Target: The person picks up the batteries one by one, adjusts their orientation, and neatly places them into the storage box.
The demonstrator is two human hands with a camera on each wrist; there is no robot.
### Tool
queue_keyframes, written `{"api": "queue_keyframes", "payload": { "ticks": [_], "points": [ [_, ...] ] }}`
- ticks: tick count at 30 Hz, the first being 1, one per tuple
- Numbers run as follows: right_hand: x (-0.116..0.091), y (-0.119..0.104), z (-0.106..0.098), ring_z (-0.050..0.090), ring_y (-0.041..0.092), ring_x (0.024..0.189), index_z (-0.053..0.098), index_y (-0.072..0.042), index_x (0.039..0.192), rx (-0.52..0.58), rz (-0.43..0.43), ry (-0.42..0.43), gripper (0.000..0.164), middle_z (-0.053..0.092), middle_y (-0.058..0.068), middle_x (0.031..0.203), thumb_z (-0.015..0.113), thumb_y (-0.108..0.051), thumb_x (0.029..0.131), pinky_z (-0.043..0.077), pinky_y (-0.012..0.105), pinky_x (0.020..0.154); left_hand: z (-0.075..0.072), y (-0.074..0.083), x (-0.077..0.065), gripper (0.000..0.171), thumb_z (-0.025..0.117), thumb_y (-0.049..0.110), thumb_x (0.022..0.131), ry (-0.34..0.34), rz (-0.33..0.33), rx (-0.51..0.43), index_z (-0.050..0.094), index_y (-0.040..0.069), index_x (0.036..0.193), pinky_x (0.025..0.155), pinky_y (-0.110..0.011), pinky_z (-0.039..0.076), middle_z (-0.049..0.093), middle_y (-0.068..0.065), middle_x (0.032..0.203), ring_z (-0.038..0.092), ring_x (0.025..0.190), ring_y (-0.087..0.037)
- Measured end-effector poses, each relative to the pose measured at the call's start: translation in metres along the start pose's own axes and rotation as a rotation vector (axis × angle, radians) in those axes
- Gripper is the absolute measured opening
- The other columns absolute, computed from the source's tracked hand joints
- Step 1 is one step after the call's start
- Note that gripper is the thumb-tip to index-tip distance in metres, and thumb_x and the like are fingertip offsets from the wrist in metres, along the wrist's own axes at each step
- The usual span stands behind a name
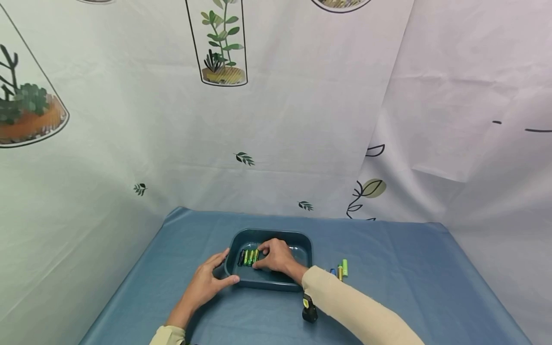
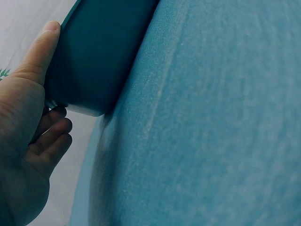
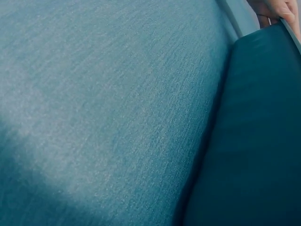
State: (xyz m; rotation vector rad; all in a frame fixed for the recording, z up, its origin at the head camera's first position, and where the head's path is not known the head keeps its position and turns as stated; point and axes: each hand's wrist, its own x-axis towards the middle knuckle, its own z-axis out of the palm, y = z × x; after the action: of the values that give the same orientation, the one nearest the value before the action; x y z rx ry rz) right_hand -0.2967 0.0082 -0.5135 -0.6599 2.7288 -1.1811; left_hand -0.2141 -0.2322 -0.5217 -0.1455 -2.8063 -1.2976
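Note:
A dark blue-green tray (image 1: 269,286) stands on the blue cloth. My left hand (image 1: 207,282) holds its near left corner, the thumb at the front rim and the fingers along the left side. In the left wrist view, the left thumb (image 2: 40,54) lies against the outer wall of the tray (image 2: 94,52). Inside the tray, several small cylindrical batteries (image 1: 246,258) lie side by side in a row, green and dark. Reaching over the front rim, my right hand (image 1: 276,256) pinches the battery (image 1: 256,256) at the row's right end between thumb and fingertips.
Right of the tray, partly behind the right sleeve (image 1: 358,306), lie a light green battery (image 1: 345,267), a yellowish one (image 1: 339,273) and a blue one (image 1: 333,271). A black device (image 1: 309,311) hangs at the right wrist. Printed white fabric (image 1: 276,120) rises behind the table.

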Motion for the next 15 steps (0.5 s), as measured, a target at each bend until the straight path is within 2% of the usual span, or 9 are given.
{"api": "queue_keyframes", "payload": {
  "ticks": [7,15],
  "points": [
    [-0.0007,-0.0001,0.0008,0.057,0.004,0.072,0.079,-0.009,0.114,-0.007,-0.028,-0.002,0.045,0.069,0.001,0.089,0.093,-0.028,0.076,0.052,0.025,0.065,0.0001,0.0003,-0.0005,0.09,0.086,0.044,0.082,0.002,-0.005,0.001,0.045,0.015,0.156,0.104,-0.061,0.046,0.046,-0.02,0.155,0.05,0.136,-0.044],
    [-0.0004,0.0008,0.0017,0.054,0.004,0.069,0.077,-0.009,0.118,-0.009,-0.023,-0.014,0.05,0.067,0.001,0.088,0.093,-0.03,0.075,0.05,0.025,0.065,-0.0001,0.0,-0.0007,0.089,0.086,0.042,0.082,0.002,0.005,-0.009,0.046,0.014,0.156,0.104,-0.061,0.047,0.046,-0.021,0.155,0.049,0.137,-0.045]
  ]
}}
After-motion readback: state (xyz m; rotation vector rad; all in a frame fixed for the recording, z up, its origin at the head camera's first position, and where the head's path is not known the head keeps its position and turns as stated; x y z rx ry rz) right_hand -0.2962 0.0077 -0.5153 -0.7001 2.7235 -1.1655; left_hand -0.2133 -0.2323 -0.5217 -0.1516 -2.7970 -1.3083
